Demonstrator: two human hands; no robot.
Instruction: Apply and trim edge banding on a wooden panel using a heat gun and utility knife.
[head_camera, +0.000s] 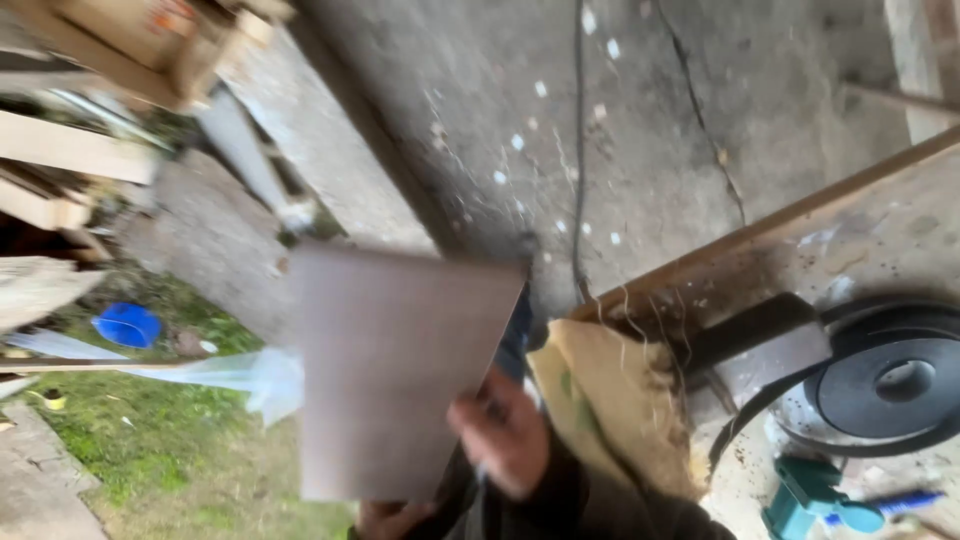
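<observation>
Holding a flat grey-brown tile up off the tabletop, the right hand pinches its edge; left hand supports underneath, grip unclear. Could easily slip and crack on the concrete floor.

A large flat board blocks the middle; a burlap sack and grinder disc crowd the right; bare concrete floor lies open beyond.

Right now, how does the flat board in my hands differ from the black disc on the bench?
The flat board is rectangular and pale grey-brown; the black disc is round and dark. The board is held up in the right hand, with the left hand below; the disc lies flat, untouched. Both look smooth-faced.
</observation>
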